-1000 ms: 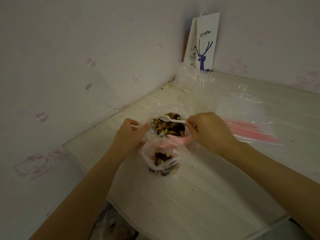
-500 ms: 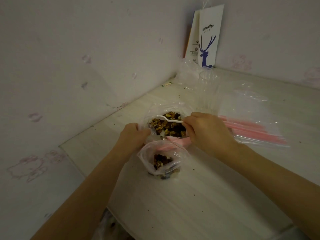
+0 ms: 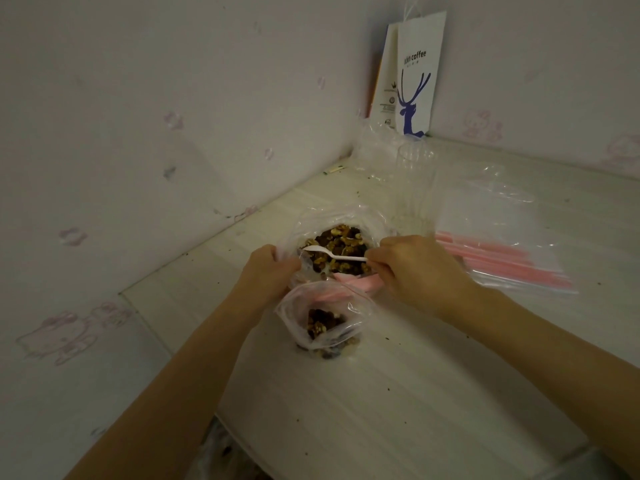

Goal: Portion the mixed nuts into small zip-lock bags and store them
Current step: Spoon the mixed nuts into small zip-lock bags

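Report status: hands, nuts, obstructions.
Left hand grips big nut bag at rim; right hand holds white spoon over its nuts. Small zip-lock bag open, partly filled, just nearer. Spare bags lie right, off the path.

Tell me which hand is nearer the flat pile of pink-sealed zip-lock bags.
Right. The right hand, holding a white plastic spoon, is left of that pile; the left hand grips the large nut bag's rim, farther left.

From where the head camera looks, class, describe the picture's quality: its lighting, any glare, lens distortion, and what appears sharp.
Head view: dim, flat light with soft shadows; pale glare on the flat clear zip-lock bags with pink strips; wide-lens stretch on the forearms near the bottom corners; the brown mixed nuts and white plastic spoon look fairly sharp.
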